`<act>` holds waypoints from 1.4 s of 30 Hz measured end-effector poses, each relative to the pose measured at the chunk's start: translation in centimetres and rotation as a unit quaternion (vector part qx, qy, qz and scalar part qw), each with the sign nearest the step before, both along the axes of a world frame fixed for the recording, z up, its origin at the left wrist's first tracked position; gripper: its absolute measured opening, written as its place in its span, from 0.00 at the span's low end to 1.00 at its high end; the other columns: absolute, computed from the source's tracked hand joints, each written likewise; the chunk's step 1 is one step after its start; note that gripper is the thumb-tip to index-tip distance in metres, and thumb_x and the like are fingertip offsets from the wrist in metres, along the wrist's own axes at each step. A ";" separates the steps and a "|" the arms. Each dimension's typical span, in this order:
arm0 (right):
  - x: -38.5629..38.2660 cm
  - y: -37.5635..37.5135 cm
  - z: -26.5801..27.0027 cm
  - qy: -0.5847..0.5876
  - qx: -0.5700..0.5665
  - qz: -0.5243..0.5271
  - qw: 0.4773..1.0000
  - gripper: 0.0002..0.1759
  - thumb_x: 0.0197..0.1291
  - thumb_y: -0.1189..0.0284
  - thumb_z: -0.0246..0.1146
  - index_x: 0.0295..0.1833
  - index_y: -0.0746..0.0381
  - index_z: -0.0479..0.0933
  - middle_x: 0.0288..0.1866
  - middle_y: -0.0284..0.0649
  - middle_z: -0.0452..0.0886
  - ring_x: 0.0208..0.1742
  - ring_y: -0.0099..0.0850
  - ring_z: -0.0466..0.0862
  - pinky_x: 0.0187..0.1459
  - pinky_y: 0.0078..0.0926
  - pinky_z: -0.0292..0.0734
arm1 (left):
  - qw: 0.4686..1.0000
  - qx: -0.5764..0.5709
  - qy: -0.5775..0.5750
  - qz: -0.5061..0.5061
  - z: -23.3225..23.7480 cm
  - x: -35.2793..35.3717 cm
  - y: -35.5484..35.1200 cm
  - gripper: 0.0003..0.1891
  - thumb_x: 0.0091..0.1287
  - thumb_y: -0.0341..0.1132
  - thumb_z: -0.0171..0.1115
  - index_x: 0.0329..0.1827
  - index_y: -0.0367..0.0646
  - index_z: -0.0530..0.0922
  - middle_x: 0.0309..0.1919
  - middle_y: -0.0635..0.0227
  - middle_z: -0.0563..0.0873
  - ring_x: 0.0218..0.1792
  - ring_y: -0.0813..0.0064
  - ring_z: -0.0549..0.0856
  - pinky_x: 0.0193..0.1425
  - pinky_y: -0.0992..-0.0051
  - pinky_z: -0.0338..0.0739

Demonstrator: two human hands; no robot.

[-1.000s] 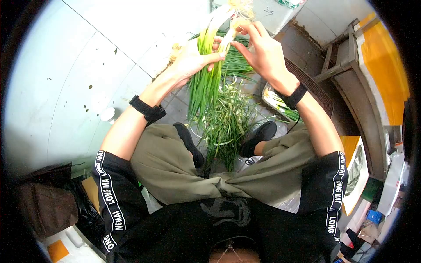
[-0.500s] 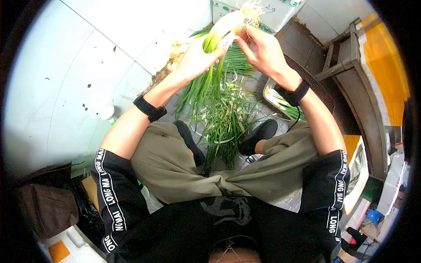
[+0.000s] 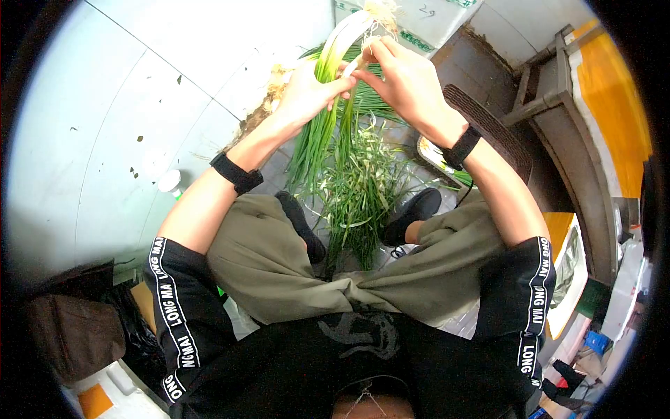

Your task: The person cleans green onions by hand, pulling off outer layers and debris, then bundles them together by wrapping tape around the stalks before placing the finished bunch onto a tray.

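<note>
My left hand point(image 3: 312, 91) is closed around a bunch of scallions point(image 3: 338, 43), white stems and roots pointing up, long green leaves hanging below. My right hand point(image 3: 405, 75) pinches the pale stem of one scallion point(image 3: 353, 68) beside the bunch, thumb and fingers close to my left fingertips. Beneath both hands, a heap of stripped scallion leaves point(image 3: 363, 185) lies on the floor between my shoes. More scallions point(image 3: 377, 105) lie behind it, partly hidden by my hands.
A white tray point(image 3: 423, 148) with scallions sits at the right, by a dark woven basket point(image 3: 520, 150). White foam boxes point(image 3: 436, 24) stand at the back. A tiled wall point(image 3: 139, 91) borders the left, a wooden frame point(image 3: 551, 105) the right. A white-capped bottle point(image 3: 169, 181) is at left.
My right hand has moved down and slightly left, from near the roots to the single stem by my left hand. The bunch has shifted a little left.
</note>
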State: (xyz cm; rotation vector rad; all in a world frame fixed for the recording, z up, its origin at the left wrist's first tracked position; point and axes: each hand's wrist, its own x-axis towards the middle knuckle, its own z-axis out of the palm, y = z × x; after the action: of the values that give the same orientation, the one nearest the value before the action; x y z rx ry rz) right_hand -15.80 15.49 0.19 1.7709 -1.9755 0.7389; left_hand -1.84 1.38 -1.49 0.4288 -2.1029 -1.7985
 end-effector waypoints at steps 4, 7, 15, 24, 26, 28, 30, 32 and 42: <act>0.3 -0.2 0.2 -0.003 0.006 -0.009 1.000 0.17 0.58 0.65 0.69 0.44 0.63 0.72 0.39 0.45 0.80 0.42 0.47 0.85 0.43 0.41 0.81 | 1.000 -0.004 -0.014 0.012 0.1 0.0 0.1 0.10 0.66 0.34 0.67 0.46 0.39 0.82 0.29 0.71 0.86 0.23 0.87 0.77 0.25 0.82 0.71; 0.7 -0.5 0.3 -0.006 -0.003 -0.040 0.999 0.17 0.59 0.64 0.70 0.41 0.62 0.71 0.36 0.42 0.80 0.38 0.43 0.84 0.38 0.38 0.79 | 1.000 0.001 -0.027 0.009 0.4 -0.2 0.3 0.08 0.65 0.33 0.66 0.44 0.39 0.82 0.28 0.72 0.85 0.23 0.87 0.76 0.26 0.82 0.71; 0.4 -1.7 -0.5 0.016 -0.011 -0.057 0.998 0.11 0.59 0.68 0.67 0.41 0.63 0.76 0.37 0.45 0.82 0.39 0.44 0.84 0.40 0.40 0.80 | 0.998 -0.015 -0.014 0.061 -0.1 -0.9 0.7 0.16 0.64 0.30 0.69 0.53 0.39 0.76 0.31 0.70 0.85 0.28 0.84 0.81 0.29 0.83 0.73; 0.1 -2.4 -0.4 -0.046 -0.045 -0.034 0.997 0.07 0.58 0.70 0.66 0.37 0.62 0.78 0.33 0.43 0.83 0.36 0.44 0.86 0.39 0.38 0.80 | 0.999 0.020 -0.012 0.029 1.3 -0.4 0.7 0.19 0.66 0.31 0.66 0.59 0.37 0.76 0.31 0.71 0.85 0.30 0.83 0.81 0.33 0.80 0.75; 0.1 -2.5 -0.2 -0.095 -0.045 -0.034 0.994 0.07 0.58 0.71 0.66 0.36 0.62 0.78 0.32 0.43 0.84 0.35 0.44 0.86 0.38 0.37 0.80 | 0.999 0.020 -0.022 0.023 0.4 -0.6 -0.4 0.20 0.66 0.31 0.66 0.60 0.35 0.75 0.33 0.69 0.86 0.32 0.82 0.83 0.34 0.79 0.75; -0.4 -2.8 -0.2 -0.142 -0.028 -0.056 0.988 0.08 0.58 0.69 0.66 0.36 0.63 0.80 0.31 0.44 0.85 0.34 0.43 0.87 0.39 0.35 0.81 | 0.999 0.020 -0.031 0.018 0.5 -0.5 -0.6 0.21 0.67 0.31 0.65 0.61 0.34 0.74 0.34 0.67 0.86 0.35 0.81 0.85 0.35 0.78 0.76; -1.1 -3.1 -0.4 -0.164 -0.027 -0.067 0.984 0.09 0.58 0.69 0.66 0.36 0.64 0.81 0.31 0.45 0.86 0.34 0.42 0.88 0.39 0.35 0.82 | 0.999 0.041 -0.030 0.019 0.6 -0.5 -0.5 0.20 0.66 0.31 0.66 0.60 0.35 0.76 0.34 0.67 0.86 0.33 0.81 0.84 0.34 0.78 0.76; -1.9 -3.2 -0.4 -0.186 -0.025 -0.076 0.979 0.10 0.58 0.68 0.66 0.37 0.64 0.82 0.31 0.46 0.86 0.34 0.42 0.88 0.39 0.35 0.82 | 0.999 0.030 -0.034 0.027 0.9 -0.3 0.0 0.20 0.67 0.31 0.65 0.60 0.34 0.76 0.34 0.68 0.86 0.32 0.82 0.83 0.34 0.78 0.76; -2.8 -2.2 -0.7 -0.074 -0.065 -0.035 0.995 0.10 0.64 0.67 0.62 0.41 0.64 0.79 0.39 0.49 0.85 0.39 0.48 0.86 0.41 0.43 0.82 | 0.989 0.147 -0.003 -0.035 1.0 0.1 -0.7 0.19 0.67 0.31 0.64 0.60 0.37 0.80 0.34 0.73 0.85 0.33 0.85 0.82 0.33 0.82 0.74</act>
State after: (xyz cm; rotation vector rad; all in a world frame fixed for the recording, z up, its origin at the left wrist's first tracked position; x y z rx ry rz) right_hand -18.57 13.32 -0.51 1.6052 -2.0215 0.9771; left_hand -1.71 0.64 -0.46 0.4396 -1.8815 -2.1602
